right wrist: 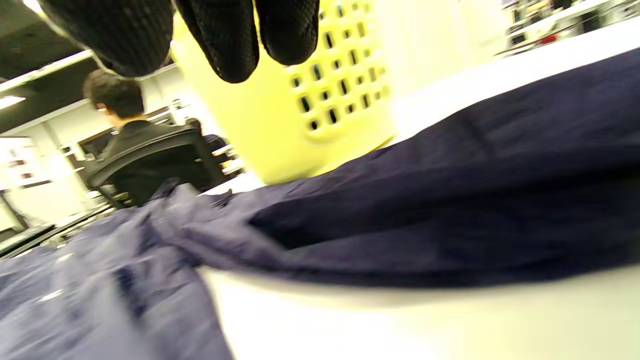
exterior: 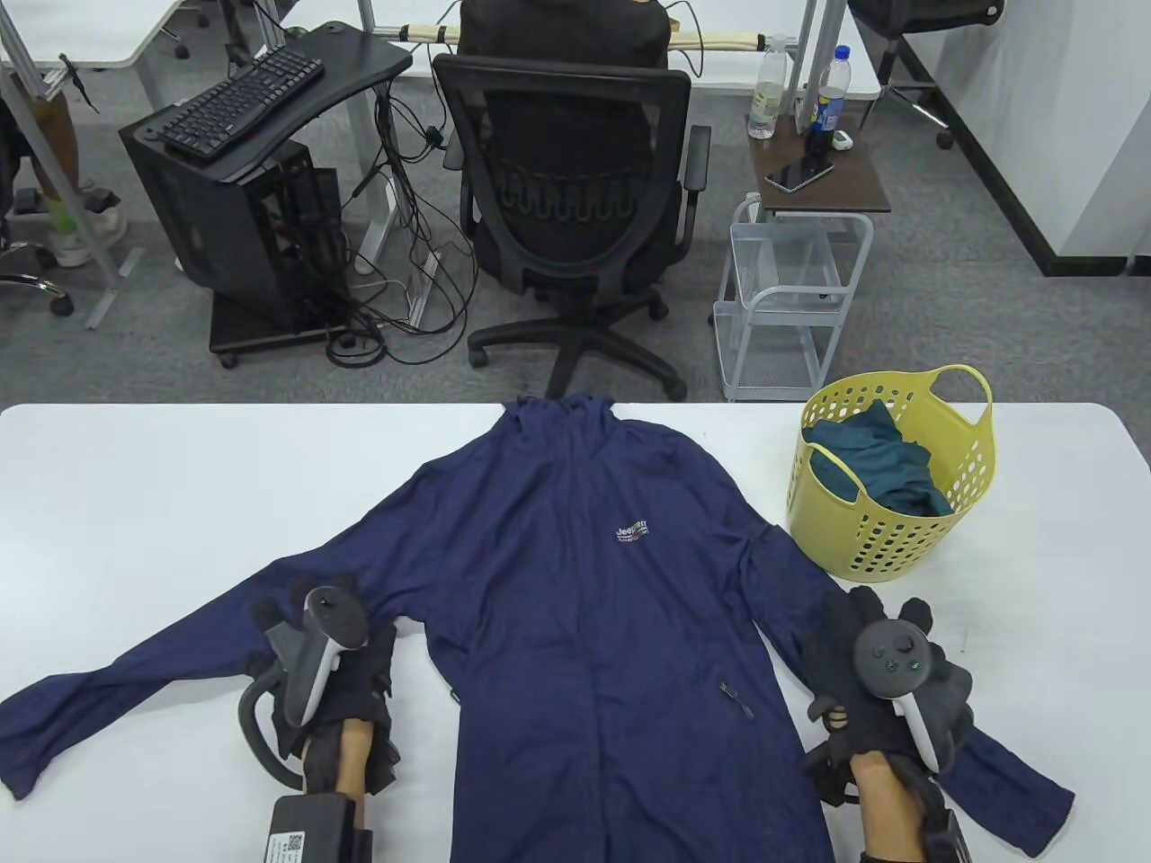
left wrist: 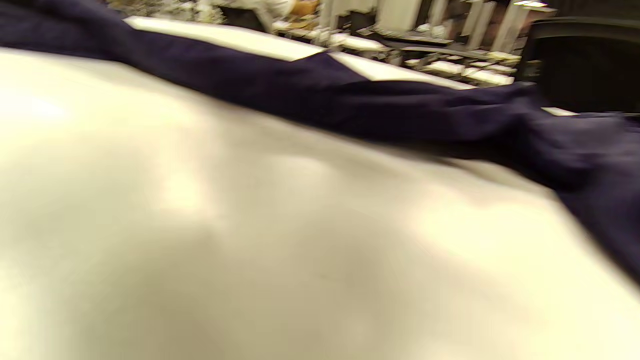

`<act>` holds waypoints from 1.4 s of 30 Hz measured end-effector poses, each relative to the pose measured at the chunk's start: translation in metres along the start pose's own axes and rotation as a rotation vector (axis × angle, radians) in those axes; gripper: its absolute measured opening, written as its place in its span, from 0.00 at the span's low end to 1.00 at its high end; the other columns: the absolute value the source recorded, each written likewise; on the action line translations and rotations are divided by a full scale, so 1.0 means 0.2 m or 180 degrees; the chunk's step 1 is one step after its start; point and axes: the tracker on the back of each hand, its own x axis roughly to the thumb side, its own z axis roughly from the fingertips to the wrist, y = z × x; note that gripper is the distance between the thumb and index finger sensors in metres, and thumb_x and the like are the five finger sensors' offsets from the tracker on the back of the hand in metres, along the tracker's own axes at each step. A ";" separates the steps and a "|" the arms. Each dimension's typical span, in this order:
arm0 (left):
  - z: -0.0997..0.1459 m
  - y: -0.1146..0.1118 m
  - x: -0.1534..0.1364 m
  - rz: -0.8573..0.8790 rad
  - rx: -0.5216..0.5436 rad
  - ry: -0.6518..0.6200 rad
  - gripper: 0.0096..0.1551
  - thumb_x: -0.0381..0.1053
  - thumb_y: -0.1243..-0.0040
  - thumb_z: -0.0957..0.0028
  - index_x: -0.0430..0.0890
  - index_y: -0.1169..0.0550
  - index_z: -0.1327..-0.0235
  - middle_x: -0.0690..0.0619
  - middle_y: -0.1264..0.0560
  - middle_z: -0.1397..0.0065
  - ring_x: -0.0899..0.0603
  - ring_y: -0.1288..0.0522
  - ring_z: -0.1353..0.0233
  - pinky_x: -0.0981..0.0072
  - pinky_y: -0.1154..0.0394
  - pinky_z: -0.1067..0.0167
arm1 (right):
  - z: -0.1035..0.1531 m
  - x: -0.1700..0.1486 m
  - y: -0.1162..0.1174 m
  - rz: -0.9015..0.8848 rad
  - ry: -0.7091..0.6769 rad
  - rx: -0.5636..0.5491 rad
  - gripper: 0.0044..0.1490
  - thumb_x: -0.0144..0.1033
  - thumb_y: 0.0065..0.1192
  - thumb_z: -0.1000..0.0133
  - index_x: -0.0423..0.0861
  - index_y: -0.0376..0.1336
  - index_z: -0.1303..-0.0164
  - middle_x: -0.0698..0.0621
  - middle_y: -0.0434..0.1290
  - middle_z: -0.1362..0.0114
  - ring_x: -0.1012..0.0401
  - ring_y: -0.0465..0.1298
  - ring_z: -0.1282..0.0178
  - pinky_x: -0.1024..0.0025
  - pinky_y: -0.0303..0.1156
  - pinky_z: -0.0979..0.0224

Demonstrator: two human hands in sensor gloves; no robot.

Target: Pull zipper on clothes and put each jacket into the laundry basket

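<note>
A navy jacket (exterior: 575,584) lies flat and face up on the white table (exterior: 135,503), collar at the far edge, both sleeves spread. Its front lies closed along the middle. My left hand (exterior: 306,629) rests over the left sleeve (left wrist: 350,105) near the armpit; that sleeve lies flat and none of my fingers show in the left wrist view. My right hand (exterior: 863,647) hovers over the right sleeve (right wrist: 450,200), its fingertips (right wrist: 230,45) hanging free and holding nothing. The yellow laundry basket (exterior: 890,530) (right wrist: 300,100) stands just beyond it, with a teal garment (exterior: 877,458) inside.
Behind the table stand a black office chair (exterior: 575,207), a white wire cart (exterior: 791,297) and a small side table with bottles (exterior: 823,171). A computer desk (exterior: 261,117) sits at the far left. A seated person (right wrist: 125,115) appears in the right wrist view.
</note>
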 end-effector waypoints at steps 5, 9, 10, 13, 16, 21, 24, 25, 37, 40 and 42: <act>-0.14 -0.07 -0.11 -0.0004 -0.0372 0.0361 0.44 0.77 0.59 0.57 0.81 0.61 0.30 0.74 0.71 0.15 0.48 0.79 0.19 0.37 0.68 0.23 | -0.08 -0.13 0.00 0.0183 0.0408 0.0049 0.41 0.57 0.62 0.44 0.58 0.56 0.20 0.56 0.53 0.09 0.42 0.34 0.13 0.32 0.36 0.21; -0.18 -0.14 -0.13 0.0007 -0.0714 0.0404 0.43 0.75 0.60 0.58 0.80 0.60 0.30 0.74 0.71 0.16 0.49 0.81 0.21 0.38 0.71 0.25 | -0.13 -0.21 0.08 0.0166 0.0514 0.0467 0.42 0.57 0.61 0.44 0.57 0.54 0.19 0.54 0.51 0.09 0.42 0.35 0.13 0.32 0.37 0.22; -0.19 -0.16 -0.13 0.0022 -0.0784 0.0413 0.43 0.75 0.60 0.58 0.79 0.59 0.30 0.73 0.68 0.15 0.49 0.81 0.21 0.37 0.72 0.26 | -0.14 -0.21 0.11 0.0197 0.0518 0.0606 0.42 0.57 0.61 0.44 0.57 0.54 0.19 0.54 0.51 0.09 0.42 0.37 0.13 0.32 0.39 0.21; -0.16 -0.16 -0.11 -0.0036 -0.0640 0.0405 0.43 0.74 0.60 0.59 0.78 0.56 0.29 0.68 0.61 0.13 0.49 0.80 0.21 0.37 0.71 0.26 | -0.13 -0.21 0.15 0.0253 0.0522 0.0793 0.41 0.57 0.60 0.44 0.54 0.58 0.20 0.51 0.56 0.10 0.39 0.46 0.14 0.33 0.45 0.21; -0.08 -0.11 -0.06 -0.0201 -0.0305 0.0258 0.43 0.74 0.60 0.60 0.75 0.52 0.27 0.57 0.44 0.19 0.46 0.74 0.18 0.35 0.67 0.27 | -0.11 -0.17 0.14 0.0324 0.0461 0.0799 0.40 0.57 0.60 0.44 0.51 0.61 0.22 0.49 0.57 0.11 0.38 0.53 0.16 0.36 0.51 0.22; 0.07 -0.09 0.06 -0.0341 -0.0341 -0.0105 0.44 0.73 0.57 0.59 0.63 0.42 0.25 0.51 0.27 0.33 0.35 0.31 0.27 0.35 0.35 0.34 | -0.05 -0.10 0.13 0.0355 0.0440 0.0993 0.40 0.57 0.59 0.43 0.47 0.64 0.25 0.46 0.59 0.14 0.40 0.57 0.19 0.39 0.55 0.23; 0.18 -0.09 0.12 -0.0468 -0.0689 -0.0157 0.50 0.75 0.60 0.59 0.51 0.41 0.24 0.46 0.34 0.23 0.37 0.21 0.37 0.42 0.24 0.43 | -0.01 -0.05 0.13 0.0465 0.0354 0.1079 0.38 0.57 0.59 0.43 0.47 0.66 0.27 0.45 0.61 0.18 0.41 0.61 0.22 0.41 0.58 0.25; 0.23 -0.10 0.14 -0.0288 -0.0893 -0.0234 0.52 0.75 0.60 0.59 0.46 0.39 0.25 0.44 0.35 0.22 0.37 0.20 0.39 0.43 0.23 0.45 | 0.01 -0.02 0.13 0.0529 0.0311 0.1139 0.38 0.56 0.58 0.43 0.47 0.67 0.27 0.45 0.63 0.19 0.41 0.62 0.24 0.42 0.59 0.25; 0.58 -0.36 0.45 0.0914 -0.2590 -0.1839 0.52 0.74 0.61 0.57 0.41 0.34 0.28 0.38 0.27 0.27 0.36 0.18 0.37 0.43 0.21 0.46 | 0.29 0.40 0.28 0.0885 -0.0601 0.1837 0.36 0.59 0.54 0.43 0.48 0.72 0.34 0.47 0.80 0.37 0.48 0.80 0.46 0.51 0.74 0.41; 0.66 -0.49 0.52 0.1554 -0.3588 -0.2043 0.55 0.75 0.65 0.57 0.41 0.46 0.24 0.34 0.38 0.21 0.32 0.27 0.28 0.41 0.26 0.39 | 0.40 0.52 0.34 0.0721 -0.0887 0.1961 0.39 0.61 0.50 0.43 0.47 0.71 0.33 0.46 0.82 0.38 0.50 0.83 0.49 0.54 0.77 0.45; 0.71 -0.55 0.55 0.1856 -0.4033 -0.2069 0.57 0.76 0.68 0.59 0.43 0.56 0.25 0.33 0.45 0.20 0.30 0.33 0.25 0.40 0.28 0.35 | 0.47 0.57 0.37 0.0580 -0.1011 0.2071 0.44 0.63 0.46 0.44 0.44 0.69 0.31 0.44 0.82 0.38 0.49 0.84 0.49 0.54 0.78 0.46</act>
